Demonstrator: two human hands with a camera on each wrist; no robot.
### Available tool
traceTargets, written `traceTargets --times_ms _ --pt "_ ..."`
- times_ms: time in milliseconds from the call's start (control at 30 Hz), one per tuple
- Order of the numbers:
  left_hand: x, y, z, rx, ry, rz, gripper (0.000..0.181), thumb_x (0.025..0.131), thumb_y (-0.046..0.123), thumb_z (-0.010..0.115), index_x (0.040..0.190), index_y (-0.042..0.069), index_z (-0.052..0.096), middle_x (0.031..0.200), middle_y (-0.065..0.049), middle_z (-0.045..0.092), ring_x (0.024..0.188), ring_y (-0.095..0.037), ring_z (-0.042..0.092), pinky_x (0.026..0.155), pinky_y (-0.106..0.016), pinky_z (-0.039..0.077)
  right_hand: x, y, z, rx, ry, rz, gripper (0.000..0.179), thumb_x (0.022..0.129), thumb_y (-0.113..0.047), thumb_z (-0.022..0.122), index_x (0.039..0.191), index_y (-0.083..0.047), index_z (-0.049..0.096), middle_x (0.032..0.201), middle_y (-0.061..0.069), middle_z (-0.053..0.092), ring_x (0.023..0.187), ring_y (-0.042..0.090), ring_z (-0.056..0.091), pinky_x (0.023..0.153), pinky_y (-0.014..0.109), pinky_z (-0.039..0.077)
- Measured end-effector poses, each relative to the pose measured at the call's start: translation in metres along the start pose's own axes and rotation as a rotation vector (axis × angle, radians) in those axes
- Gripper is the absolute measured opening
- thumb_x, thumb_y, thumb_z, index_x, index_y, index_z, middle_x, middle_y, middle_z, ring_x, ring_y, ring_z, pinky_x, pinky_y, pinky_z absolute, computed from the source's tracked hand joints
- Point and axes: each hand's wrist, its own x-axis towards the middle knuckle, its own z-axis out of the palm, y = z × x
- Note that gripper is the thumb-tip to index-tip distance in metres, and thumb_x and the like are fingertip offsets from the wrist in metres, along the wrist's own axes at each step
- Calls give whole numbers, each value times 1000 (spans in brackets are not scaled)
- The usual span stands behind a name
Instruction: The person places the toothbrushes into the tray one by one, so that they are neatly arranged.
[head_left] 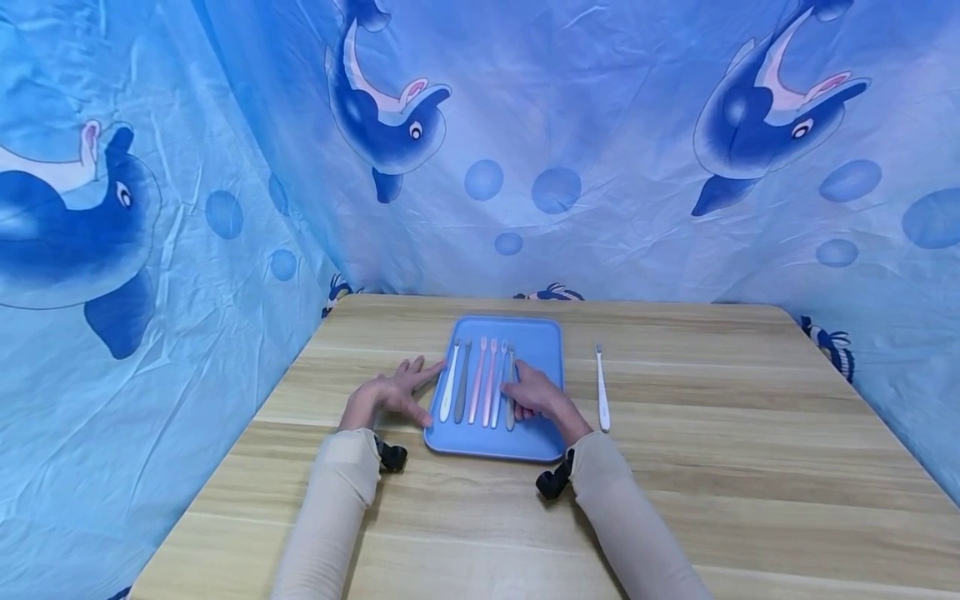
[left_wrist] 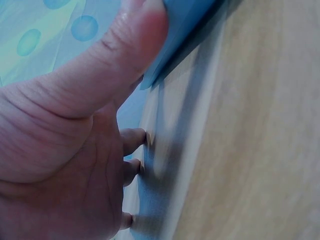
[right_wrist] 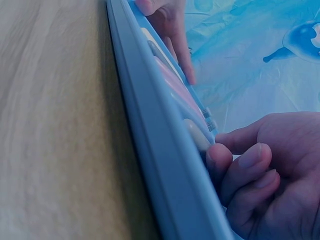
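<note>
A blue tray [head_left: 536, 450] lies on the table with several toothbrushes side by side on it. From the left come a white toothbrush [head_left: 448, 387], a grey one, two pink toothbrushes [head_left: 476, 396], a blue toothbrush [head_left: 498, 392] and a second grey toothbrush [head_left: 510, 412]. My right hand [head_left: 536, 390] pinches that rightmost grey toothbrush, its other fingers curled, low over the tray. My left hand [head_left: 397, 390] has its fingers spread at the tray's left edge; in the left wrist view the thumb [left_wrist: 135, 40] touches the tray's side.
Another white toothbrush [head_left: 602, 392] lies on the wooden table [head_left: 750, 467] to the right of the tray. A blue curtain [head_left: 495, 242] with dolphins hangs behind the table and along its left side.
</note>
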Motion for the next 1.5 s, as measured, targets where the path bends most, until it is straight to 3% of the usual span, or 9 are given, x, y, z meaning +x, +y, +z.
traceTargets --times_ms 233,1033,1500 --pt "-2 2 2 -59 -1 -36 126 67 51 88 162 33 8 170 -18 -8 155 -46 -13 118 -76 -6 -2 0 -1 22 -23 2 75 104 -25 53 162 -7 8 53 2 56 38 11 48 36 21 37" --pt "-2 1 2 -53 -3 -31 127 65 54 88 162 34 8 170 -18 -9 155 -46 -14 117 -77 -7 -23 -12 -29 5 17 -74 79 103 -31 55 163 -15 7 58 4 60 45 13 53 43 25 43" --pt "0 -1 1 -53 -1 -12 126 67 52 88 162 32 8 169 -19 -9 155 -47 -13 116 -78 -6 -33 5 -58 -51 55 -97 78 104 -33 53 162 -9 7 58 4 61 45 13 54 46 24 46"
